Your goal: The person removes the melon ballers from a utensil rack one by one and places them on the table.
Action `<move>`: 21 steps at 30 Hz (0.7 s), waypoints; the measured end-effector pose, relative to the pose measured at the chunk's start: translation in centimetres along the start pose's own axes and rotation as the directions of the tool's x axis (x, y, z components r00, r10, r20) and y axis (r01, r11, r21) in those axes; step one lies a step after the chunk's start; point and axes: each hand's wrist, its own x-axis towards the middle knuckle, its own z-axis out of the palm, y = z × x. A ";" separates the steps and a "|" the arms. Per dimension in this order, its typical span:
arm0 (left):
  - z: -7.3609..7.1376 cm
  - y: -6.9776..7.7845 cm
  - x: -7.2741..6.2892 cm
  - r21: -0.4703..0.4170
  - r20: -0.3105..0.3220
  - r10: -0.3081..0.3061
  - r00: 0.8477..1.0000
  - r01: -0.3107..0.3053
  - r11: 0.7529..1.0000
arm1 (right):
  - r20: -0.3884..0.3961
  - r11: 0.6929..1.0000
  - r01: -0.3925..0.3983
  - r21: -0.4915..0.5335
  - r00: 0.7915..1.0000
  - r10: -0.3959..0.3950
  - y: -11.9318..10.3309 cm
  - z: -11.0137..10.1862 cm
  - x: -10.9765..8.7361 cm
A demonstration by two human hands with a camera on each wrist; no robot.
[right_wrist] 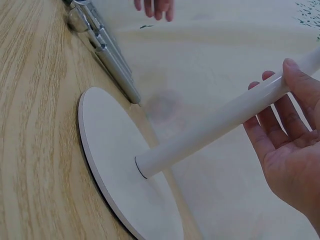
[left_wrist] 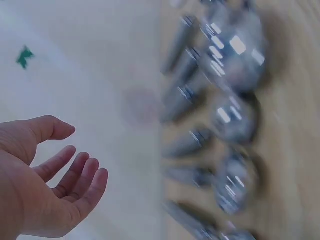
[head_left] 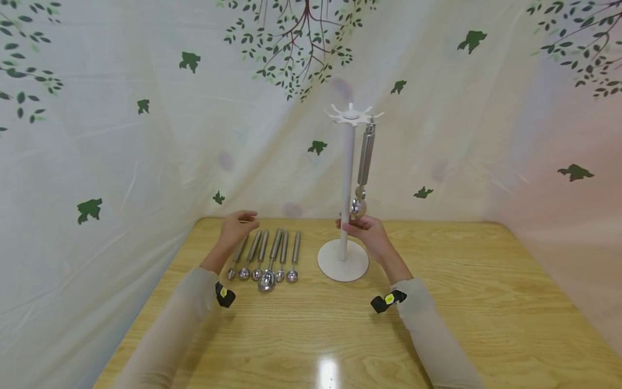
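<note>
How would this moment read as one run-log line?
left hand: empty, near loose scoops | right hand: grips stand | stand: upright on table | loose scoops: lying on table | hanging scoops: on stand

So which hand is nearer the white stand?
Right: the right hand grips the white stand, while the left hand is apart from it, near the metal scoops.

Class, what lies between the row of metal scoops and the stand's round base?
The head view shows only bare tabletop between the metal scoops and the round base.
</note>
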 end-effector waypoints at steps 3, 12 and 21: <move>1.0 3.2 -0.5 -0.066 0.021 0.103 0.994 -0.101 0.993 | 0.024 1.000 -0.001 -0.003 1.000 0.001 0.1 0.0 0.0; 3.7 11.7 -2.0 -0.307 0.060 0.395 0.917 -0.360 0.881 | 0.068 0.998 0.000 0.055 0.998 -0.003 0.4 -0.2 0.0; 6.1 18.4 -3.1 -0.490 0.066 0.572 0.818 -0.473 0.733 | 0.089 0.999 0.011 0.053 0.996 -0.016 0.7 -0.5 0.1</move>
